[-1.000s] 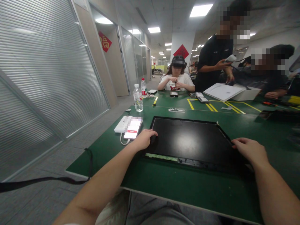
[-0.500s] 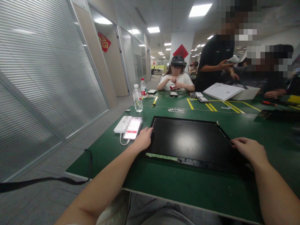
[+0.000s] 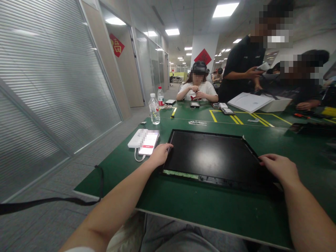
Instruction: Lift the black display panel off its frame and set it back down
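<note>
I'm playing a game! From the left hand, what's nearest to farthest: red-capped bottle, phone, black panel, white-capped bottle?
1. Black panel, touching the left hand
2. Phone, just left
3. White-capped bottle, beyond the phone
4. Red-capped bottle, farther back

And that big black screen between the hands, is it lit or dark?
Dark: the black screen shows no picture, only a pale glare near its middle.

white-capped bottle (image 3: 154, 113), lit phone (image 3: 148, 149), white box (image 3: 277, 104)
</note>
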{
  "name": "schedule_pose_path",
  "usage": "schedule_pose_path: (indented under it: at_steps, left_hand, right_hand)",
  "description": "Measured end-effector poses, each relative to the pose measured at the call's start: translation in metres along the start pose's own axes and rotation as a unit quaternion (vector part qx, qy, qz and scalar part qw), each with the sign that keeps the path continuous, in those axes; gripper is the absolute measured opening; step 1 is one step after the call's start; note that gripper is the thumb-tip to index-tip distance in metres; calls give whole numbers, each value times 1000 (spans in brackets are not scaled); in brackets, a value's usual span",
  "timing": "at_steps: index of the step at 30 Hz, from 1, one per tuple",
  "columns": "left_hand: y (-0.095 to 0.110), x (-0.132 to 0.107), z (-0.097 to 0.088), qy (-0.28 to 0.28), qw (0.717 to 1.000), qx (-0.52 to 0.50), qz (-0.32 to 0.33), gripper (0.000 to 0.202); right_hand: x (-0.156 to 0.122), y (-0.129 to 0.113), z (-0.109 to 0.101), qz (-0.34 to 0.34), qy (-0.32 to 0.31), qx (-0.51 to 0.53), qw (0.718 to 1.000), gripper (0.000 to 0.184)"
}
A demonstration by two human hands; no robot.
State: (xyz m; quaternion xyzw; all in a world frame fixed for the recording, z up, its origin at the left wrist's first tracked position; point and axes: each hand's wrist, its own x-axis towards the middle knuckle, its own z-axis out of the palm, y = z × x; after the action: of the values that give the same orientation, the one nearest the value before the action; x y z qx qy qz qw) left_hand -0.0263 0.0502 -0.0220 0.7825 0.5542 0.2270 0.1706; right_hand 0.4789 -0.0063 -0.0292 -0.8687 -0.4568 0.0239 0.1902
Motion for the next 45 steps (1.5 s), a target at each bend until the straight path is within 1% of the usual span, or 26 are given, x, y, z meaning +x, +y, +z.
schedule_pose_path:
  at_steps: [3, 5, 7, 9, 11, 13, 16, 19, 21, 24, 26, 31, 35, 38, 40, 43, 45]
  left_hand:
    - [4, -2, -4, 10, 998, -50, -25, 51]
    - [6, -2, -6, 20, 994, -96, -52, 50]
    - [8, -1, -7, 36, 982, -163, -83, 49]
    - [10, 1, -5, 53, 958, -257, -112, 50]
    - [11, 3, -2, 69, 926, -344, -142, 51]
    - [11, 4, 0, 79, 900, -395, -166, 50]
    - [11, 6, 2, 83, 877, -428, -203, 46]
    - [14, 6, 1, 80, 856, -456, -231, 43]
    - [17, 5, -1, 73, 836, -487, -243, 42]
    - [22, 3, -5, 56, 802, -532, -265, 49]
    - [25, 2, -7, 42, 788, -546, -280, 59]
    - [26, 0, -9, 31, 771, -570, -283, 78]
    - [24, 1, -7, 14, 760, -584, -285, 91]
    - [23, 2, -7, 3, 754, -595, -278, 90]
    - [22, 2, -8, -3, 753, -602, -267, 87]
    - [21, 1, -8, -9, 757, -602, -253, 84]
    - [20, 1, -7, -3, 762, -598, -250, 83]
  right_hand:
    - [-3, -4, -3, 53, -29, 33, 998, 36]
    - [-4, -4, -4, 54, -26, 39, 997, 35]
    - [-3, -4, -4, 47, -19, 37, 998, 34]
    - [-1, -2, -3, 40, -14, 33, 999, 33]
    - [0, -2, -2, 40, -13, 34, 999, 33]
    - [0, -2, -2, 45, -18, 32, 998, 34]
    - [-1, -3, -3, 47, -24, 30, 998, 32]
    - [-1, -2, -2, 40, -15, 39, 998, 30]
    - [0, -1, -1, 35, -7, 45, 998, 29]
    - [1, 1, 1, 30, -3, 47, 998, 30]
    - [2, 2, 2, 33, -2, 44, 998, 29]
    - [-1, -1, 0, 34, -5, 42, 999, 31]
    - [-6, -6, -6, 49, -26, 35, 998, 32]
    - [-8, -9, -8, 56, -33, 34, 997, 33]
    - [-8, -8, -7, 55, -26, 32, 998, 33]
    - [-5, -6, -5, 46, -7, 28, 999, 32]
    - [-4, -5, -4, 41, -6, 30, 999, 32]
